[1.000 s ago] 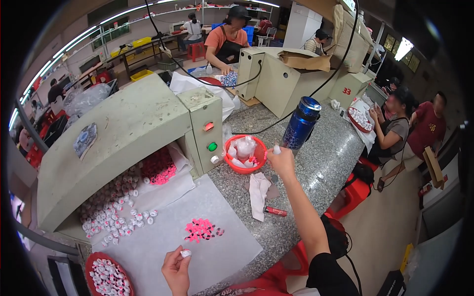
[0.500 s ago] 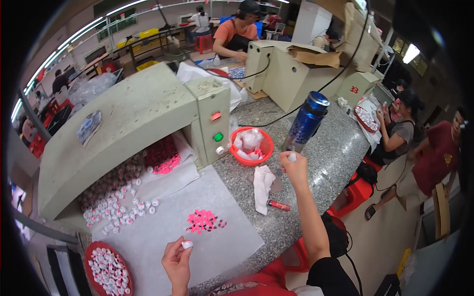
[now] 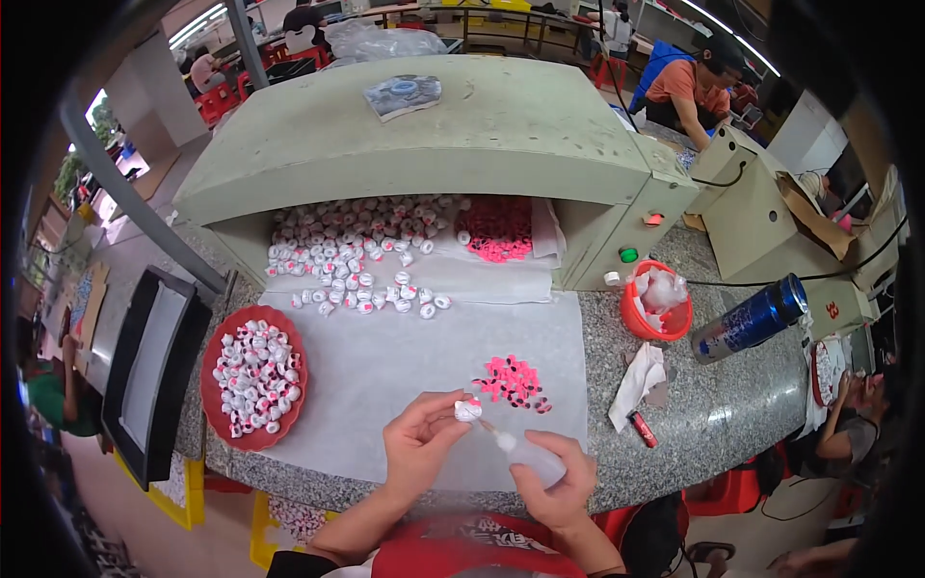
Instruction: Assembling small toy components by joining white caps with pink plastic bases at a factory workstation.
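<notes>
My left hand (image 3: 416, 441) pinches a small white rounded piece with pink marks (image 3: 468, 409) between thumb and fingertips, above the white paper sheet (image 3: 385, 361). My right hand (image 3: 567, 486) is wrapped round a translucent squeeze bottle (image 3: 536, 459), tilted so its thin nozzle meets or nearly meets the white piece; I cannot tell if they touch. Just beyond my hands lies a loose patch of small flat pink pieces (image 3: 514, 380), some with dark faces. A red dish (image 3: 208, 385) to the left holds many similar white pieces (image 3: 255, 371).
A pale green arched machine (image 3: 414, 144) stands behind, with white pieces (image 3: 356, 260) and pink pieces (image 3: 496, 236) in its opening. To the right are an orange-red bowl (image 3: 631, 313), a blue bottle (image 3: 747, 323), crumpled tissue (image 3: 638, 380) and a red tube (image 3: 643, 430). A co-worker (image 3: 689, 91) sits beyond.
My right hand has come left from beside the blue bottle, bringing the squeeze bottle to the white piece in my left hand. The view has turned left.
</notes>
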Available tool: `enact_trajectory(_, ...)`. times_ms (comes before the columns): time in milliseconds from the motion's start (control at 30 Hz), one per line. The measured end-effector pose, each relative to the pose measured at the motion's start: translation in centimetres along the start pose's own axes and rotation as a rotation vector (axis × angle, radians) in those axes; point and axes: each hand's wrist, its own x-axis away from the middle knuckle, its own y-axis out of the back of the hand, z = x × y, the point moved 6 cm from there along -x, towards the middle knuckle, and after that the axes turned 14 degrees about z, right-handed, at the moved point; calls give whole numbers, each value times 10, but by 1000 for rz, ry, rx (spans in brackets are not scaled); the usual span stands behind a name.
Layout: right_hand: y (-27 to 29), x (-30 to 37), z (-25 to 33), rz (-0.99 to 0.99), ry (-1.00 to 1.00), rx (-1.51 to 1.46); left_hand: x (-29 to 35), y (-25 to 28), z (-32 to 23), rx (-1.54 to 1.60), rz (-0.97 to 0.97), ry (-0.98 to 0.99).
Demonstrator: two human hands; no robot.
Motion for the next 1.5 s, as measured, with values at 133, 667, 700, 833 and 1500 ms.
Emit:
enact_trajectory(133,-5,3,20,-53,213,207,2,0,-4,-28,-15,5)
enact_trajectory(667,-6,-4,22,-58,278,223,-2,-3,-9,-59,3,-45)
enact_trajectory(700,-6,-4,21,-55,277,215,-2,-3,-9,-60,3,-45)
enact_trajectory(833,-6,-6,21,-24,267,190,-3,-4,-13,-118,18,-60)
enact_trajectory(1500,4,-9,25,2,282,202,-4,4,5,85,16,182)
